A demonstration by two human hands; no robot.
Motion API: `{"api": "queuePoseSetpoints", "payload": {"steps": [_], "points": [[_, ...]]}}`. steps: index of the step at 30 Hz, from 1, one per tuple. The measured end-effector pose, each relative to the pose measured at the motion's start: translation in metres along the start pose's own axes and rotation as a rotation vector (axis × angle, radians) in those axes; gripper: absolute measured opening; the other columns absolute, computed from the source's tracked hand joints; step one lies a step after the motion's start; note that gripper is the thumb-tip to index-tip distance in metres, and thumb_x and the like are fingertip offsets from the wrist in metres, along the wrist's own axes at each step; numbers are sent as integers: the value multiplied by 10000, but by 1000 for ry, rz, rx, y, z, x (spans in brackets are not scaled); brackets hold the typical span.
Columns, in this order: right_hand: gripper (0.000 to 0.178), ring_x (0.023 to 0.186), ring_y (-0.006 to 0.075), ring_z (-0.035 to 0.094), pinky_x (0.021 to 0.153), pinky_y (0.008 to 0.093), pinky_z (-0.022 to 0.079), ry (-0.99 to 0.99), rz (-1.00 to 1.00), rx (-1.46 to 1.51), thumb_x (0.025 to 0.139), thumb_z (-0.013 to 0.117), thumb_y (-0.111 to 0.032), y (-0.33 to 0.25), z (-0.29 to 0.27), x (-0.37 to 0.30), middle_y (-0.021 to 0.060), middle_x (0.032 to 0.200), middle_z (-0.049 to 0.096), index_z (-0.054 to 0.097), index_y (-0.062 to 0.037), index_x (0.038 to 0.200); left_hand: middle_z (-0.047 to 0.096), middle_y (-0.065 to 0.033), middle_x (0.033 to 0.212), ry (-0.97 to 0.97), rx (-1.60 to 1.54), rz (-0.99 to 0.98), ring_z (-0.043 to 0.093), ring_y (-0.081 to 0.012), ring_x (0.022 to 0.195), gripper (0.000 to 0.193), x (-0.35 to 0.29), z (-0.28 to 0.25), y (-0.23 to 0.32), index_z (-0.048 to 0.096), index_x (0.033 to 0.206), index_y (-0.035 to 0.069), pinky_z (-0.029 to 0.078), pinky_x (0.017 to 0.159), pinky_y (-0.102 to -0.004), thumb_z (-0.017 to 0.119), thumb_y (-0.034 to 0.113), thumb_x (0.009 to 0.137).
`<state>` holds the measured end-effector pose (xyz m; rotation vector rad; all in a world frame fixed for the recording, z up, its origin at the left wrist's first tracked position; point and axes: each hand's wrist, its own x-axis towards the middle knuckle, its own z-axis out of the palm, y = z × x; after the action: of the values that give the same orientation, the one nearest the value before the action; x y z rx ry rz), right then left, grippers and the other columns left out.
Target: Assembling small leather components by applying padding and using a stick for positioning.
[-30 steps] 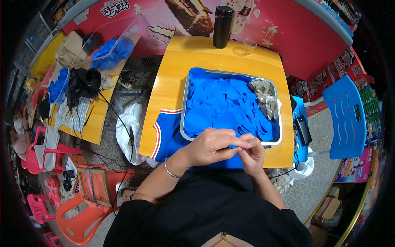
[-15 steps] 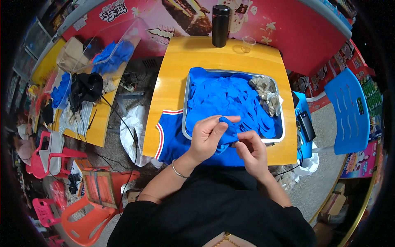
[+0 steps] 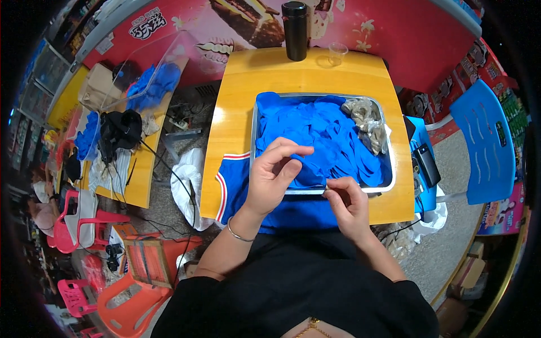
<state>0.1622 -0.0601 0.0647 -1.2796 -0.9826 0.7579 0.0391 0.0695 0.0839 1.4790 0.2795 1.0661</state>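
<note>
Blue cloth pieces [image 3: 315, 127] fill a shallow metal tray [image 3: 389, 176] on the yellow table. Over the tray's near left part is my left hand [image 3: 269, 179], thumb and fingers apart with nothing seen between them. My right hand [image 3: 350, 207] is at the tray's near edge, its thumb and forefinger pinched together. A tiny light speck shows at those fingertips, too small to name. Beneath both hands, partly hidden by the tray and my arm, lies a blue garment [image 3: 231, 186] with red and white trim.
A clear bag of brownish pieces [image 3: 369, 125] rests in the tray's far right corner. Farther back stand a black flask [image 3: 295, 31] and a clear plastic cup [image 3: 337, 52]. A phone [image 3: 428, 165] lies on a blue chair to the right. Black cables run down the left side.
The blue cloth piece between my hands has left them. My left fingers have parted and moved slightly left and up; my right hand stays pinched. The view has shifted a little.
</note>
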Motion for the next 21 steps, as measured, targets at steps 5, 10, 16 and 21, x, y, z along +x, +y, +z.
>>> {"api": "queuePoseSetpoints", "payload": {"steps": [5, 10, 16, 21], "points": [[98, 731, 94, 570, 667, 219, 453, -4, -20, -138, 852, 556, -6, -2, 0, 1, 57, 836, 610, 569, 27, 943, 484, 15, 764, 72, 69, 1, 365, -31, 621, 243, -4, 15, -4, 634, 934, 12, 275, 537, -173, 524, 229, 916], [122, 718, 88, 564, 630, 216, 445, -52, 97, 188, 865, 543, -17, -4, 4, -1, 45, 837, 597, 546, 0, 986, 617, -30, 849, 347, 4, 13, 377, -31, 628, 338, -9, 35, -7, 617, 873, 13, 284, 563, -197, 469, 310, 941], [134, 622, 53, 486, 522, 189, 369, -111, 223, 529, 881, 539, -51, 7, 1, -6, 34, 819, 576, 526, -31, 1013, 615, -51, 857, 408, -55, -32, 484, -73, 754, 344, -5, 41, -3, 601, 854, 17, 359, 714, -212, 452, 313, 947], [143, 578, 41, 430, 474, 190, 319, -120, 252, 657, 888, 539, -72, 11, 3, -9, 30, 804, 568, 523, -42, 1027, 612, -51, 869, 407, -155, -112, 493, -79, 786, 333, -10, 41, -8, 597, 868, 17, 360, 745, -221, 437, 297, 954]]}}
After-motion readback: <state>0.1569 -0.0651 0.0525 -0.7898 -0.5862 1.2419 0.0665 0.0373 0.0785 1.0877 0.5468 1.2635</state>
